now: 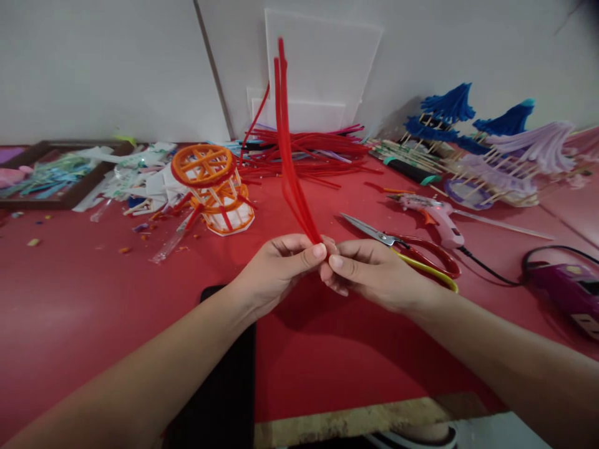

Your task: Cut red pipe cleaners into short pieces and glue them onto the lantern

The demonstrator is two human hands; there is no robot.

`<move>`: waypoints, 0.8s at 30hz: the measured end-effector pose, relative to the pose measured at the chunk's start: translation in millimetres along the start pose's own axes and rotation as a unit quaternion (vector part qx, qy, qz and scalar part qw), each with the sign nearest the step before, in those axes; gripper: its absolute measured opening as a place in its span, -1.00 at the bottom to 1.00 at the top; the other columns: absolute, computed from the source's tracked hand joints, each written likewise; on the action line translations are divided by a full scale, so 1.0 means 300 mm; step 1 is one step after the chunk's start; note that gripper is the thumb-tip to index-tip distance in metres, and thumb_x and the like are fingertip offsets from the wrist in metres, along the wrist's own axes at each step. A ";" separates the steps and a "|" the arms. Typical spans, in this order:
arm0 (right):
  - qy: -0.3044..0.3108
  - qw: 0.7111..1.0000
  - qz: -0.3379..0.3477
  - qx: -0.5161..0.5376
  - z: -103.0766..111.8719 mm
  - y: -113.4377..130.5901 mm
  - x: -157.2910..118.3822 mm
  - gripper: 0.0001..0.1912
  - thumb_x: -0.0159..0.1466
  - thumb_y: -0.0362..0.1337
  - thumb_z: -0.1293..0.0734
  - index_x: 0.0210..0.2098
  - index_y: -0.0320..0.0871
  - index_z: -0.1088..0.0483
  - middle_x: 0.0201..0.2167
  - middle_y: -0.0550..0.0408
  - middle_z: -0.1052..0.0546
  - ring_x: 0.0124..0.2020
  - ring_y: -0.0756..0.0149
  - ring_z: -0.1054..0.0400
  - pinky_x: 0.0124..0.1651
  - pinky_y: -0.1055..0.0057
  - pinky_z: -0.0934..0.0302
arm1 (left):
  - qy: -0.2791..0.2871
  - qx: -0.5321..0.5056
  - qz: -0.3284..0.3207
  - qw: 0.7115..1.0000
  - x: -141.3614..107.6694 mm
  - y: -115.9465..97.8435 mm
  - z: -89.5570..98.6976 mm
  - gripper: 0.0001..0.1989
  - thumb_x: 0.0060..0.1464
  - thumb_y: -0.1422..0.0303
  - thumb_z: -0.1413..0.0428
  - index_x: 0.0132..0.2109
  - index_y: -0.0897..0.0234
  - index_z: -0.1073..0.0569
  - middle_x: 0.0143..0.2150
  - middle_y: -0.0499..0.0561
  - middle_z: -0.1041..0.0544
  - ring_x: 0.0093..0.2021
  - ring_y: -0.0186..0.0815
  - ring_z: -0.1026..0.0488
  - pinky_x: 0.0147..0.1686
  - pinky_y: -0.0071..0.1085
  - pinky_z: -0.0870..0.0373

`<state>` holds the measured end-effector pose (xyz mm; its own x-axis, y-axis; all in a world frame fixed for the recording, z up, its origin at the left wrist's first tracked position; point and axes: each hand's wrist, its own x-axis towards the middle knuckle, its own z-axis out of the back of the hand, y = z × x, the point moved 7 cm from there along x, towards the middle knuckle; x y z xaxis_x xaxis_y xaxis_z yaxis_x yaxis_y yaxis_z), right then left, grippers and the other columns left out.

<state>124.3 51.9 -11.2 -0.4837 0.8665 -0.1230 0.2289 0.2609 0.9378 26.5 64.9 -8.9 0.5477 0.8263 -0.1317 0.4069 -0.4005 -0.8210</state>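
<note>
Both hands meet in the middle, above the red table. Between the thumb and fingers of my left hand point(292, 262) is the lower end of a small bunch of red pipe cleaners point(291, 174), which stands up and leans left. My right hand point(369, 268) pinches the same bottom end, its thumb close beside the left thumb. The fingers cover the tips of the bunch. Just behind my right hand lie open scissors point(421, 249) with red and yellow handles. To the left stands an orange and white round frame point(213, 187) built from sticks and pipe cleaners.
Loose red pipe cleaners point(309, 149) pile up at the back wall. A pink glue gun point(435, 218) and blue and lilac roofed models point(510, 143) stand right. A brown tray point(70, 196) and plastic scraps are left. A black flat object point(219, 380) lies under my left forearm.
</note>
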 end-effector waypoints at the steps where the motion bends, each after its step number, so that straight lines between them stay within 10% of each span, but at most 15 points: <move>1: -0.015 1.000 0.009 0.020 0.008 0.008 0.000 -0.74 0.17 -0.10 -0.46 -0.47 -0.18 -0.52 -0.55 0.15 -0.47 -0.54 0.51 -0.26 -0.50 0.52 -0.11 | -0.020 -0.007 -0.015 1.000 0.000 -0.007 0.011 -0.77 -0.15 0.25 -0.41 -0.51 0.26 -0.54 -0.44 -0.07 -0.61 -0.42 -0.38 -0.54 -0.29 -0.39 -0.55; 10: 0.077 0.957 0.044 0.277 0.017 0.091 0.007 -0.51 0.12 -0.28 -0.28 -0.75 -0.15 0.11 -0.74 0.26 0.09 -0.69 0.50 0.17 -0.66 0.54 0.19 | -0.047 -0.064 -0.050 0.996 -0.007 -0.028 0.028 -0.83 -0.15 0.31 -0.41 -0.49 0.24 -0.59 -0.23 -0.12 -0.65 -0.14 -0.33 -0.61 -0.10 -0.42 -0.52; 24: 0.083 0.972 0.062 0.210 0.027 0.086 0.016 -0.51 0.12 -0.24 -0.26 -0.78 -0.14 0.10 -0.76 0.24 0.09 -0.68 0.47 0.15 -0.66 0.52 0.16 | 0.045 0.006 -0.093 0.995 -0.024 -0.045 -0.018 -0.96 0.05 0.35 -0.30 -0.35 0.20 -0.64 0.02 -0.06 -0.63 0.14 -0.33 -0.48 0.18 -0.42 -0.34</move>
<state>134.6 66.3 9.9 -0.5520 0.8311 0.0683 0.6018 0.3403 0.7225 21.1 62.3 5.9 0.5274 0.8465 0.0723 0.4980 -0.2391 -0.8336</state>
